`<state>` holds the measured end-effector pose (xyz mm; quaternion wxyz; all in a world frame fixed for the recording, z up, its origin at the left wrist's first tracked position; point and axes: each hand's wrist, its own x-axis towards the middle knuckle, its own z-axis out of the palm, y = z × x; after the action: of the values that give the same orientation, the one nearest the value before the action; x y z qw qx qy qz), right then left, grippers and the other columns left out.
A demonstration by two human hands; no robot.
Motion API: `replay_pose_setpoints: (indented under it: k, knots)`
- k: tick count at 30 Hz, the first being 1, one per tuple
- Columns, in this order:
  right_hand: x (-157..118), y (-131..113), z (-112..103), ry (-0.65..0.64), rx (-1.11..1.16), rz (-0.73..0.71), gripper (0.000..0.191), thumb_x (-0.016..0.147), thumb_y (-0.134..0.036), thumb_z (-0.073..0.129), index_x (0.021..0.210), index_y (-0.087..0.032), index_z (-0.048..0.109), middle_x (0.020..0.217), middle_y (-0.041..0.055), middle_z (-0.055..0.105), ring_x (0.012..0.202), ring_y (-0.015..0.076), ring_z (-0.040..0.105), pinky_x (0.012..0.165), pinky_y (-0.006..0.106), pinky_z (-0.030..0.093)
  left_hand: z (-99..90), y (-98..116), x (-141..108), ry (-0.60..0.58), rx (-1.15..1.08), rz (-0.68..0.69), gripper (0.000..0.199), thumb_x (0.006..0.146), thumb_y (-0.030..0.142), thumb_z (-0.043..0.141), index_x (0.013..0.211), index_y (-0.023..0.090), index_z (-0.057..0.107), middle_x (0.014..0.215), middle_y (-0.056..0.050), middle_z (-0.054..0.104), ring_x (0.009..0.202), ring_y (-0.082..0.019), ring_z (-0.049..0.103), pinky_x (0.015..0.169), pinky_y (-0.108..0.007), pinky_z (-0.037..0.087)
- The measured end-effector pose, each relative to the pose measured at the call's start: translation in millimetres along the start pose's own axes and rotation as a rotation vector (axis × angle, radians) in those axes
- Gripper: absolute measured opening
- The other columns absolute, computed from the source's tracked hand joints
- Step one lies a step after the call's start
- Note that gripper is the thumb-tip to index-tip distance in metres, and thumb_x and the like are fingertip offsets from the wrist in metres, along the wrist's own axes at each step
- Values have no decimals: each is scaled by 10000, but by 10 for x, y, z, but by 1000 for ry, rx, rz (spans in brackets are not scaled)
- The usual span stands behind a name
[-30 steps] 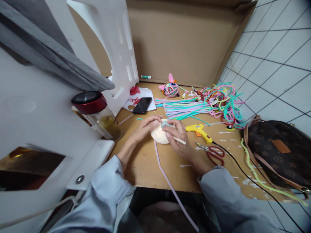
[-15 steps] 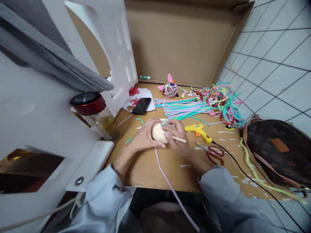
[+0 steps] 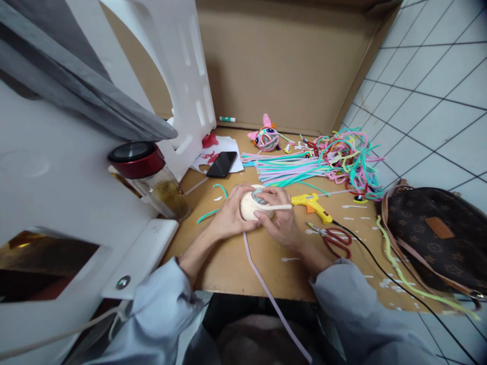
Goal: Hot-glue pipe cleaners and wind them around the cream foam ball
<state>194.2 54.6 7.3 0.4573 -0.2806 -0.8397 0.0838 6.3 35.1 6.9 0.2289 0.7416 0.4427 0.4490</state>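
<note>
A cream-coloured round object with a grey-green patch on top is held above the table. My left hand wraps round its left side. On the right, my right hand grips it, fingers on the top and thumb near the front. A pale strip sticks out to the right across my right hand. Below the object a long lilac strip hangs down over the table's front edge; its upper end is hidden.
A yellow glue gun and red-handled scissors lie at right, beside a brown bag. Behind are bundled fuzzy stems, a pink-eared ball and a phone. A glass bottle stands left.
The pale strip has swung up from a downward slant to nearly level. My right hand's fingers have shifted slightly on the round object, and more of its grey-green top shows.
</note>
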Motion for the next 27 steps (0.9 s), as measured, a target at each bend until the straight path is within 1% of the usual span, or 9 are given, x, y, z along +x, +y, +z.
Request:
replay_pose_setpoints:
  k: [4, 6, 9, 11, 13, 16, 19, 22, 27]
  knots:
    - [44, -4, -65, 43, 0, -8, 300, 942, -340, 591, 1219, -230, 631, 1213, 119, 627, 1149, 279, 598, 991, 467, 470, -2, -21, 1, -3, -63, -71, 721, 624, 284, 818, 1264, 222, 491, 1371, -123, 549, 1290, -322, 548, 1132, -476, 421]
    - [96, 49, -147, 112, -21, 17, 262, 950, -327, 575, 1184, -233, 649, 1167, 114, 649, 1124, 273, 610, 986, 460, 479, -8, -44, 7, -6, -125, -113, 765, 595, 307, 849, 1262, 219, 486, 1374, -121, 550, 1288, -317, 556, 1132, -464, 422]
    - [170, 245, -327, 265, -113, 152, 211, 960, -313, 529, 1090, -230, 672, 1066, 106, 683, 1054, 263, 635, 955, 440, 503, -55, -90, 19, -20, -217, -198, 833, 563, 351, 872, 1273, 206, 462, 1343, -114, 576, 1240, -305, 592, 1106, -453, 446]
    - [188, 408, -472, 297, -226, 325, 216, 948, -314, 505, 1034, -212, 675, 1018, 106, 697, 977, 255, 648, 908, 416, 517, -117, -130, 31, -16, -243, -245, 866, 535, 371, 888, 1270, 199, 464, 1314, -105, 595, 1189, -297, 616, 1071, -436, 475]
    - [182, 528, -615, 170, -403, 561, 250, 941, -333, 498, 1021, -180, 679, 997, 126, 713, 963, 268, 657, 889, 404, 513, -194, -172, 45, -19, -255, -272, 878, 519, 377, 903, 1264, 201, 473, 1288, -96, 602, 1176, -291, 618, 1049, -413, 491]
    - [165, 562, -768, -201, -674, 880, 391, 967, -438, 485, 1063, -128, 703, 1035, 194, 734, 1032, 323, 678, 877, 407, 502, -298, -219, 64, -59, -277, -297, 874, 516, 392, 901, 1254, 201, 475, 1291, -93, 592, 1191, -292, 606, 1054, -411, 488]
    - [168, 493, -823, -501, -781, 1023, 526, 946, -563, 521, 1116, -108, 722, 1119, 239, 733, 1100, 352, 685, 871, 404, 504, -347, -230, 74, -93, -285, -303, 886, 510, 403, 900, 1260, 200, 475, 1284, -98, 592, 1186, -300, 607, 1053, -424, 489]
    - [178, 455, -819, -622, -800, 1044, 574, 879, -617, 614, 1162, -130, 725, 1174, 224, 733, 1136, 333, 685, 880, 377, 504, -348, -222, 78, -107, -290, -292, 874, 520, 393, 895, 1261, 200, 474, 1291, -101, 589, 1206, -306, 599, 1075, -432, 477]
    - [176, 536, -811, -644, -807, 1061, 485, 850, -503, 652, 1147, -130, 739, 1151, 217, 744, 1105, 327, 703, 842, 355, 508, -333, -209, 86, -112, -282, -286, 889, 522, 400, 897, 1271, 189, 468, 1297, -112, 588, 1218, -312, 594, 1087, -441, 465]
